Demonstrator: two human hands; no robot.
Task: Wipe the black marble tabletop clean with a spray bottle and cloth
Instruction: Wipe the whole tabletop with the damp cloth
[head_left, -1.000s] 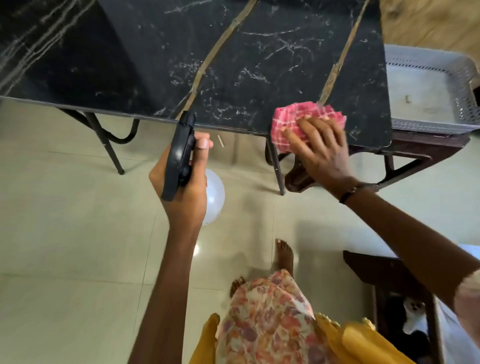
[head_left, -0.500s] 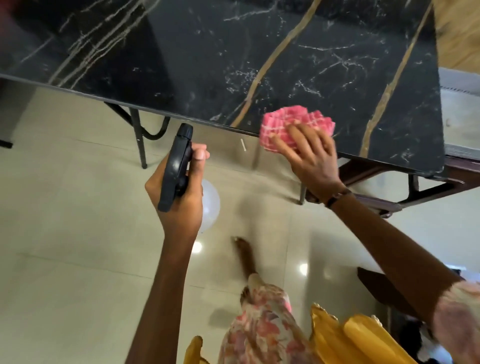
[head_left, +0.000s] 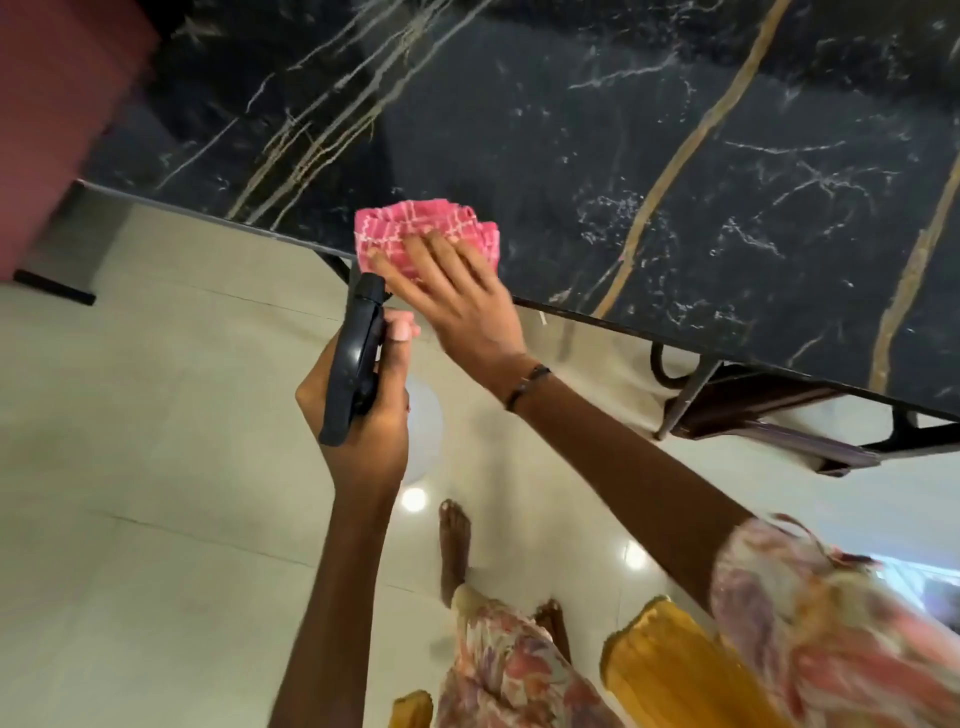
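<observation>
The black marble tabletop (head_left: 571, 130) with gold and white veins fills the upper part of the view. A folded pink checked cloth (head_left: 415, 228) lies on its near edge, and my right hand (head_left: 457, 296) presses flat on it with fingers spread. My left hand (head_left: 363, 415) holds the spray bottle below the table edge. The bottle's black trigger head (head_left: 353, 358) points up toward the cloth, almost touching my right hand. Its pale round body (head_left: 423, 426) shows behind my fingers.
A dark red-brown panel (head_left: 57, 114) stands at the far left beside the table. Black metal table legs (head_left: 685, 395) and a dark wooden frame (head_left: 769, 415) sit under the right part of the top. Below is glossy cream tile floor (head_left: 156, 467), with my bare foot (head_left: 454, 551) on it.
My right hand has slid the pink cloth leftward along the table's near edge, close above the spray bottle. The view has shifted left, and the grey tray at the right has left the view.
</observation>
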